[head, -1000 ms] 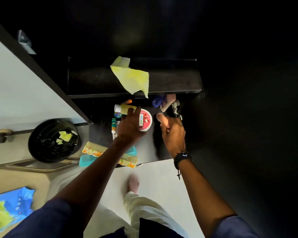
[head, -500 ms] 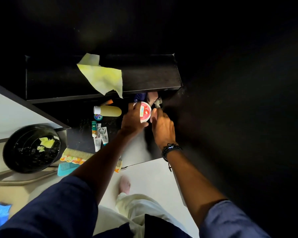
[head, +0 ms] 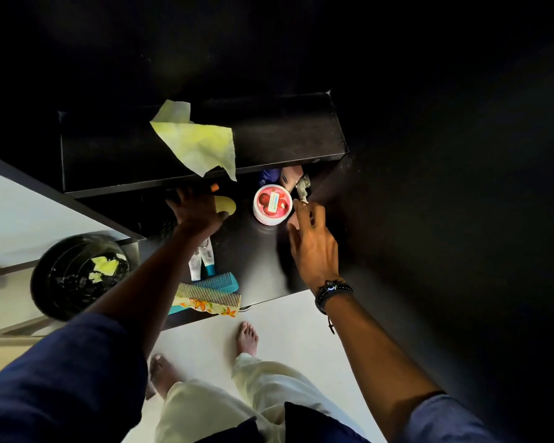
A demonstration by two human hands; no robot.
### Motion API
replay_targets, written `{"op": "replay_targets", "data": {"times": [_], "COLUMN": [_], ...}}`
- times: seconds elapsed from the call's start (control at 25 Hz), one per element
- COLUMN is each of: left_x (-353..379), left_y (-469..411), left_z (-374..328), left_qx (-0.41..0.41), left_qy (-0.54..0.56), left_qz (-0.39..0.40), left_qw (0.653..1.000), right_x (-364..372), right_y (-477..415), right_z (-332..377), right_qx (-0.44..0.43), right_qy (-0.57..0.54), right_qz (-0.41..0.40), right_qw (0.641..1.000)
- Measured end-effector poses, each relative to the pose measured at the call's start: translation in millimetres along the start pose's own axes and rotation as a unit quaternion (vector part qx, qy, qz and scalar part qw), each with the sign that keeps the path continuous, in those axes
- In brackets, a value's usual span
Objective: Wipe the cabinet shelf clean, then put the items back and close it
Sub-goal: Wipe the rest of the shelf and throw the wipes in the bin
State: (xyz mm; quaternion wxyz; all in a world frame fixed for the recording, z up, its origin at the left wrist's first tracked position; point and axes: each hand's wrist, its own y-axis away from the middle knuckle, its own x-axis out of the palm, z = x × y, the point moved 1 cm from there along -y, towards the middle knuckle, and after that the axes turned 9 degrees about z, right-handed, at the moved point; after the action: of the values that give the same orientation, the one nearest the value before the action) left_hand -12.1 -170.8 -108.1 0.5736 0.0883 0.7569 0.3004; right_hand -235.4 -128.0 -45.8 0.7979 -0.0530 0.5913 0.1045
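A yellow cloth [head: 199, 145] lies on the dark upper cabinet shelf [head: 285, 135], with one corner hanging over the front edge. On the lower dark surface [head: 253, 266] stands a round red-lidded tub [head: 272, 204]. My left hand [head: 195, 212] lies over a yellow bottle [head: 226, 204], fingers on its far side and thumb on its near side. My right hand [head: 311, 244] hovers just right of the tub with relaxed fingers and holds nothing. Its fingertips are close to a small metal piece [head: 302, 188].
A blue item [head: 266, 177] and a pink one [head: 290, 177] sit behind the tub. Small tubes [head: 202, 260], a teal comb [head: 219, 280], a tan comb [head: 208, 295] and a floral cloth [head: 205, 307] lie near the front edge. A black bin [head: 74, 276] stands at the left.
My left hand has let go of the red tub and moved left onto the yellow bottle. My right hand has drawn back slightly from the tub, which now stands free.
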Motion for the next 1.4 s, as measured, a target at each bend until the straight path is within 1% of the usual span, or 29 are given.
{"op": "replay_targets", "data": {"times": [0.12,0.2,0.28,0.36,0.4,0.48,0.56,0.64,0.72,0.8,0.88,0.92,0.96,1.04,1.08,1.12,1.2,1.28,1.32,1.4], "left_x": [7.1,12.5,16.3,17.3,17.3,18.5,14.7,6.5,2.1,0.3,0.8,-2.0,-3.9,-11.7,-13.6,-12.7,-7.6,-0.5,2.7,7.7], "left_y": [-10.7,-14.2,-18.2,-20.2,-19.6,-15.9,-7.9,3.2,13.1,26.2,34.8,39.0,40.9,46.8,48.7,48.3,42.0,28.8,21.4,7.2], "left_z": [13.9,16.5,14.3,9.2,5.7,-2.7,-11.1,-14.6,-14.2,-14.2,-14.8,-16.3,-18.1,-25.1,-28.6,-32.7,-37.1,-36.4,-34.5,-32.0], "left_qx": [0.026,0.039,0.044,0.053,0.064,0.100,0.131,0.166,0.201,0.234,0.266,0.274,0.266,0.217,0.196,0.178,0.147,0.105,0.092,0.075], "left_qy": [0.035,0.018,-0.007,-0.002,0.011,0.034,0.050,0.083,0.109,0.151,0.236,0.290,0.355,0.493,0.542,0.558,0.541,0.516,0.493,0.398], "left_qz": [0.020,0.020,0.039,0.054,0.050,0.014,-0.026,-0.050,-0.059,-0.035,0.045,0.093,0.144,0.240,0.262,0.257,0.199,0.145,0.115,0.012], "left_qw": [0.999,0.999,0.998,0.997,0.997,0.994,0.990,0.981,0.972,0.960,0.933,0.912,0.884,0.808,0.774,0.769,0.804,0.837,0.858,0.914], "right_x": [3.7,7.7,10.5,13.2,15.4,20.7,25.6,29.7,31.5,31.4,28.1,26.6,25.5,23.6,23.0,22.4,18.3,14.8,13.0,9.7], "right_y": [7.6,11.0,13.3,13.0,12.5,10.0,5.2,-1.4,-8.9,-16.5,-22.4,-24.3,-25.4,-26.7,-26.6,-25.7,-22.2,-16.7,-12.4,-3.6], "right_z": [3.0,5.7,9.9,14.5,16.9,21.5,25.6,29.5,34.8,39.5,39.2,37.1,34.3,28.0,25.3,23.6,21.0,14.6,11.4,4.7], "right_qx": [-0.019,-0.021,-0.034,-0.054,-0.062,-0.070,-0.066,-0.063,-0.062,-0.041,-0.024,-0.023,-0.024,-0.018,-0.014,-0.003,0.024,0.040,0.045,0.050], "right_qy": [0.009,0.002,-0.012,-0.029,-0.038,-0.056,-0.070,-0.094,-0.143,-0.228,-0.276,-0.282,-0.288,-0.303,-0.312,-0.321,-0.334,-0.309,-0.291,-0.242], "right_qz": [-0.002,0.020,0.037,0.049,0.061,0.085,0.097,0.114,0.139,0.156,0.144,0.122,0.103,0.087,0.084,0.086,0.092,0.084,0.078,0.069], "right_qw": [1.000,1.000,0.999,0.997,0.995,0.992,0.991,0.987,0.978,0.960,0.950,0.951,0.952,0.949,0.946,0.943,0.938,0.946,0.952,0.967]}}
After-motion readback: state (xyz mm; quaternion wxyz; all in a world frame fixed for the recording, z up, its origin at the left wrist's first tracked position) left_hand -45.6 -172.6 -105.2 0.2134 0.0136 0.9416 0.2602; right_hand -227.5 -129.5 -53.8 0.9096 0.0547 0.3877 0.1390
